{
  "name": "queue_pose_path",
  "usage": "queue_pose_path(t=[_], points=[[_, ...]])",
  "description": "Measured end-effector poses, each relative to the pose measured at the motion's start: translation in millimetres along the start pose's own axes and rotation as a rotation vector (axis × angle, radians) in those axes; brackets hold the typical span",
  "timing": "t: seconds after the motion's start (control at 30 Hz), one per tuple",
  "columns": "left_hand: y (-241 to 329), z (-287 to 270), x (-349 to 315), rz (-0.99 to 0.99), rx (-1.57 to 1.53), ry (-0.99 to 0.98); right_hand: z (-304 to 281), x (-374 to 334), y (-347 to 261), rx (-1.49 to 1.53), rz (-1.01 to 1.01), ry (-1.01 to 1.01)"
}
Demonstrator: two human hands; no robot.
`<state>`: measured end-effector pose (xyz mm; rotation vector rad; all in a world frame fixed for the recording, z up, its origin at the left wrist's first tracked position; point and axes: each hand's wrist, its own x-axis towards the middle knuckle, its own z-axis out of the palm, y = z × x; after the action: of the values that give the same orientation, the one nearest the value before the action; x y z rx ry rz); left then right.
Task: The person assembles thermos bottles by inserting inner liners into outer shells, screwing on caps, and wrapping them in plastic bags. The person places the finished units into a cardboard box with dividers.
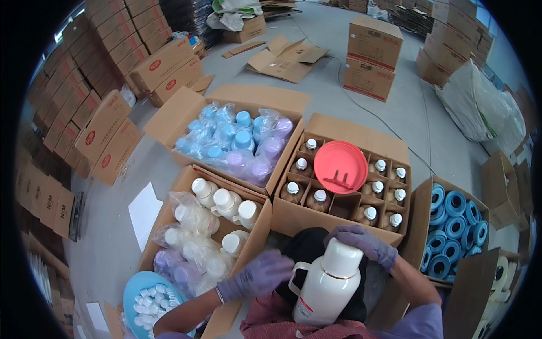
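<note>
White plastic makes up the large jug (326,285), which stands upright between the person's forearms, near the bottom middle of the view. Right hand (361,242), in a purple glove, lies over the jug's cap, fingers curled down and clamped on it. Left hand (261,274), also gloved, rests just left of the jug's handle with fingers spread apart, gripping nothing visible.

Directly beyond the jug sits one divided carton (344,217); eleven brown bottles with white caps show in its cells, and one red round lid (340,166) lies across them. Left of the jug, one open carton (186,181) holds four white bottles clearly visible, plus bagged ones I cannot count. Further beyond, one carton (265,99) holds bagged blue and purple bottles. Right of the jug, one carton (420,195) holds blue tape rolls. One blue tub (135,285) of small white caps lies lower left.
</note>
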<state>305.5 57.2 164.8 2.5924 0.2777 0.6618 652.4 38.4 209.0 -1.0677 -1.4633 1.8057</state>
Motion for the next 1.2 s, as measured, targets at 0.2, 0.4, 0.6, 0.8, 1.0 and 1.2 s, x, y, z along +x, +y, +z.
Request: queue_pose_path(t=[0.2,0.4,0.6,0.8,1.0,1.2], points=[[-61.8,9.5,82.0,-0.654,-0.545,0.54,-2.7,-19.4,49.3,0.316,0.003,0.476],[-82.7,32.1,119.4,-0.592,-0.63,0.478,-38.0,-141.5,174.5,0.373,0.194,1.21],[-60.6,50.9,159.5,-0.629,-0.539,0.113,4.0,-146.9,310.3,0.271,1.1,0.906],[-49.5,53.7,161.6,-0.682,-0.351,-0.024,-16.2,-71.0,436.7,-0.359,0.822,0.903],[-49.3,54.8,165.7,-0.699,-0.276,-0.118,2.9,-77.3,490.4,-0.846,0.571,0.512],[-65.3,60.9,183.3,-0.774,-0.362,-0.368,65.2,-156.2,301.5,0.041,0.465,0.915]])
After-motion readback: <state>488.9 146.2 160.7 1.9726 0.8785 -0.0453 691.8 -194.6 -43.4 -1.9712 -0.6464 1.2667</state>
